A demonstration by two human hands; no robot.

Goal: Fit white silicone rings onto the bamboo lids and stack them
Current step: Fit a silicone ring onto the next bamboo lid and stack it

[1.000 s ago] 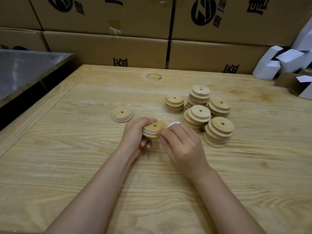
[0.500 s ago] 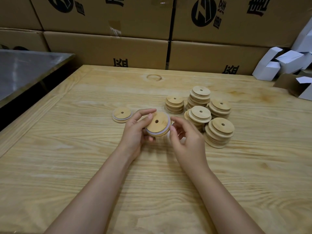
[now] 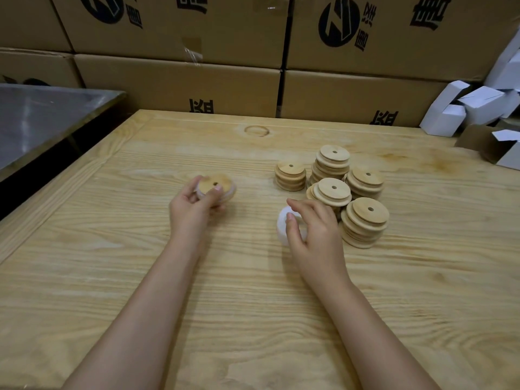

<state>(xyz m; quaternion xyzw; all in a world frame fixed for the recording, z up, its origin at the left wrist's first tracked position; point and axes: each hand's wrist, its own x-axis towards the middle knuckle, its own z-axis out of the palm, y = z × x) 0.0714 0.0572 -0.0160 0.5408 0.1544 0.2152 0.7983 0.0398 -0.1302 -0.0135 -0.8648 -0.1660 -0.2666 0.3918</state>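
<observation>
Both grips full: left hand (image 3: 191, 206) curls round bamboo lid (image 3: 217, 183), mid-frame; right hand (image 3: 315, 235) pinches silicone ring (image 3: 281, 230). Prob stiff/light vs floppy, so grab rims.

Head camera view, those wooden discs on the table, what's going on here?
A person is fitting rings to bamboo lids at a wooden table. The left hand grips one lid, blurred, off to the left. The right hand pinches a white silicone ring down on the table, just beside five stacks of lids on the right.
</observation>
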